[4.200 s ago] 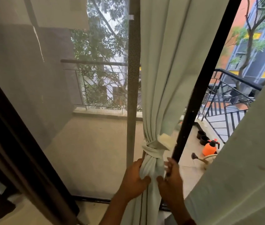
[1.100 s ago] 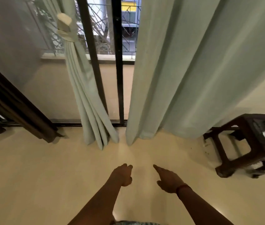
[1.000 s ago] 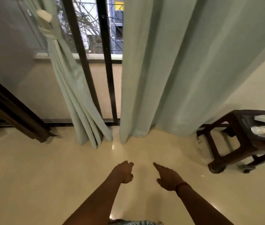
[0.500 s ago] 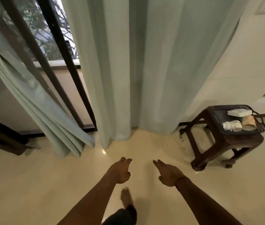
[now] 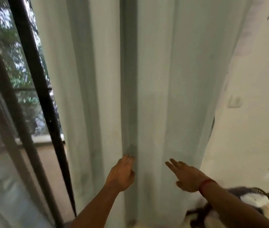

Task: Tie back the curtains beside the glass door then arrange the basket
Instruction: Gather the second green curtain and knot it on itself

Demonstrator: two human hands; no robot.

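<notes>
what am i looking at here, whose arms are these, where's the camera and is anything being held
No machine here: these are a person's two bare arms, filmed by one wide-angle camera worn on the head, looking forward and down. The left hand is at a fold of the pale green curtain, which hangs loose; the right hand stretches toward it with straight fingers. Neither grips anything. Left of the curtain stands the glass door's black frame. At bottom right shows a wire basket, contents blurred.

Looks forward and slightly down from head height, close against the curtain (image 5: 163, 79) at frame centre, glass door (image 5: 20, 66) at left.
</notes>
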